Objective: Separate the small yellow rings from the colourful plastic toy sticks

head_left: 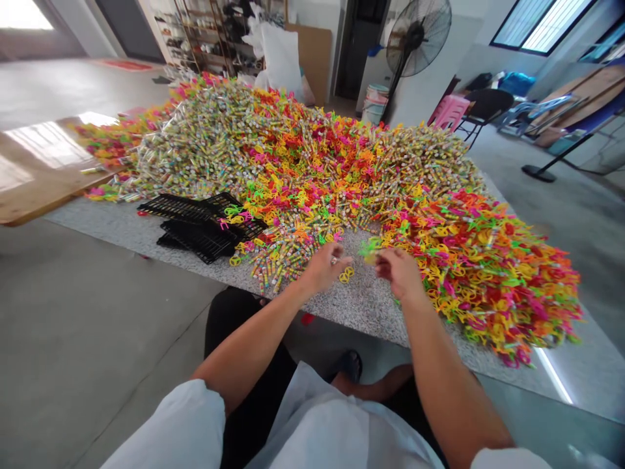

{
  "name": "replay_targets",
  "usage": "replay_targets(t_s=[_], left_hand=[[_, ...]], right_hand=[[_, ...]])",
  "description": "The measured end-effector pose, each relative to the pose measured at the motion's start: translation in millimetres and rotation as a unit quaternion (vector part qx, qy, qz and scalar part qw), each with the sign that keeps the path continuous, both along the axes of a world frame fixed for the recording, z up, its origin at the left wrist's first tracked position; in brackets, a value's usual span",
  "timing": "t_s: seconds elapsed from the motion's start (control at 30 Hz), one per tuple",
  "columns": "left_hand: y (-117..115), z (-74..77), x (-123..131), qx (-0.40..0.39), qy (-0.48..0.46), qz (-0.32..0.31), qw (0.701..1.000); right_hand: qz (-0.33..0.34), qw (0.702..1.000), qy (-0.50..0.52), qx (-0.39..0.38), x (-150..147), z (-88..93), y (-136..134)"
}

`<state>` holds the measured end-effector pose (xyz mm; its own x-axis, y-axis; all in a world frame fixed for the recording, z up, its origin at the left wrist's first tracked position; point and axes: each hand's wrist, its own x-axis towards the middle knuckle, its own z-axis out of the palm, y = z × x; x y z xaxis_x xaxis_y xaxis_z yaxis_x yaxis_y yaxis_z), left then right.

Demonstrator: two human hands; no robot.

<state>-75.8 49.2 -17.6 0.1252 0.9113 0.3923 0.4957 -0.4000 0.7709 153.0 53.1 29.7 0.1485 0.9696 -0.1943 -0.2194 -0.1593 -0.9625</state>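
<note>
My left hand (pixel 323 268) is closed in a pinch over the front of the table, with a small whitish bit showing at its fingertips, too small to name. Beside it lies a yellow plastic ring piece (pixel 346 275). A short gap to the right, my right hand (pixel 399 272) has thumb and fingers together at a bright green plastic piece (pixel 370 247), blurred. Small printed tubes (pixel 280 254) lie spread left of my left hand. A heap of coloured plastic pieces (pixel 493 260) rises just right of my right hand.
Black plastic grid trays (pixel 200 225) are stacked at the left front of the speckled tabletop (pixel 364 309). Large mounds of tubes (pixel 209 137) and coloured pieces run across the back. Beyond stand a fan (pixel 415 32), buckets (pixel 375 104) and a pink stool (pixel 450 112).
</note>
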Motion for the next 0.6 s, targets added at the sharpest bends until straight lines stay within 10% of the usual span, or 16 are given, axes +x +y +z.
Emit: replay_targets(t_s=[0.1,0.23,0.4,0.6], left_hand=[[19.6,17.5,-46.9,0.042,0.049,0.137,0.988],[38.6,19.3,-101.9,-0.046,0.182,0.259,0.948],[47.6,2.9,-106.0,-0.108,0.251,0.278,0.921],[47.9,5.7,-95.7,-0.085,0.262,0.267,0.924]], right_hand=[[-0.158,0.977,0.039,0.138,39.7,41.0,30.1],[-0.206,0.957,0.044,0.201,54.6,60.8,52.3],[0.039,0.977,-0.185,0.099,-15.0,4.8,41.0],[0.210,0.787,-0.568,0.120,-101.7,-46.4,32.0]])
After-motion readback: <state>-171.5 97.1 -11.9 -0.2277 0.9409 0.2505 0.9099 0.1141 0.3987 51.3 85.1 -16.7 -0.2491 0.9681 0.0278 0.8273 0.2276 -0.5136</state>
